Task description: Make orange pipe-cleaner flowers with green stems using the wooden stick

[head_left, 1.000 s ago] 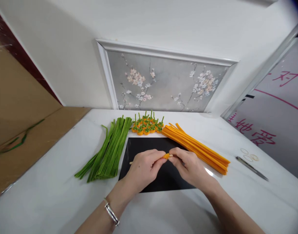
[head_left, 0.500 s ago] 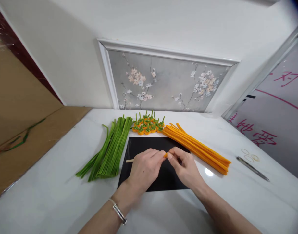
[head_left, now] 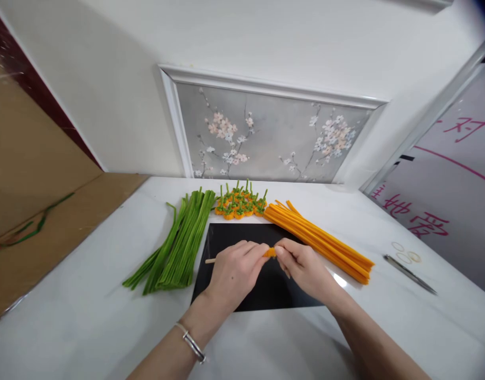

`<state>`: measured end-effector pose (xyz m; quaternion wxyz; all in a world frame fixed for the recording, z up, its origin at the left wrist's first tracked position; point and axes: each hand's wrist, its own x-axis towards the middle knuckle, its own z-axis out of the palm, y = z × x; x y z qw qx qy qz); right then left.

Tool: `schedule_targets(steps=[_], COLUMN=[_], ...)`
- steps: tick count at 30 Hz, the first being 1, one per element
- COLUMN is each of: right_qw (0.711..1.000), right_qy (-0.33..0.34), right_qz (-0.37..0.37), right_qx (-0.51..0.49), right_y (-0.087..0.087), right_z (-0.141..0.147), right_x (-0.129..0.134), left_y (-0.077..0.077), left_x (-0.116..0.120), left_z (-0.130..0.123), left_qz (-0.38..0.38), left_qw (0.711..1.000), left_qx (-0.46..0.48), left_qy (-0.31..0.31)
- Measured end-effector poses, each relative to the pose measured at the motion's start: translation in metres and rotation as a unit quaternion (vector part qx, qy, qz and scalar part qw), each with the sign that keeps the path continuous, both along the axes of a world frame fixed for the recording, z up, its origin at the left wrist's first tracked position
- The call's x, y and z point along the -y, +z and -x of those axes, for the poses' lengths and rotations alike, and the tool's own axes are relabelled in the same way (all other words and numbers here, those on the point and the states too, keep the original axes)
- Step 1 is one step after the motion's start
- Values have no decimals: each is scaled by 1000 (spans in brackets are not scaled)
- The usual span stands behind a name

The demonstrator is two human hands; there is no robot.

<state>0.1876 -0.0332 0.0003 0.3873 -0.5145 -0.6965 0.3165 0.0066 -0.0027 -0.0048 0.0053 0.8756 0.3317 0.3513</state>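
My left hand point(head_left: 238, 272) is closed around a thin wooden stick point(head_left: 210, 260), whose pale end sticks out to the left. At its fingertips shows an orange pipe cleaner point(head_left: 270, 253), seemingly wound on the stick, though the fingers hide most of it. My right hand point(head_left: 301, 264) pinches the right end of the orange piece between thumb and forefinger. Both hands are above a black mat point(head_left: 226, 235) on the white table.
A bundle of green pipe cleaners point(head_left: 183, 245) lies left, an orange bundle point(head_left: 322, 243) right. Several small orange pieces with green tops point(head_left: 238, 206) stand at the back. Tweezers point(head_left: 411, 274) and rubber bands point(head_left: 404, 257) lie far right. A wall point(head_left: 127, 105) rises behind.
My right hand has turned and its fingers have moved slightly around the orange pipe cleaner; more orange shows between the hands. My left hand has stayed almost still.
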Motion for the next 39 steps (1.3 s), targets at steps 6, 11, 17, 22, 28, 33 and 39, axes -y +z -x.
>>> schedule_targets(steps=[6,11,17,22,28,33,39], right_qw=[999,999,994,991,994,992,988], right_qy=[-41,-9,28,19,-81,-102,-100], right_qz=[-24,-28,6,7,-18,-65,-70], right_qx=[23,-24,-107,-131,-70,-35,-96], right_y=[-2,-7,-6,-8,-9,-5,-2], right_z=[-10,-23,-25,-19,-7,-12,-32], right_x=[-2,-8,-8,-9,-6,-5,-10], left_y=[15,22,22,19,9,12,21], left_x=[-3,-11,-11,-10,-6,-5,-15], left_z=[12,19,18,17,11,12,22], left_qz=[111,210,193,149,59,123,267], left_qw=[993,977,981,989,997,992,957], left_qx=[-10,-27,1,-21,-32,18,108], left_qy=[44,11,-2,3,32,27,29])
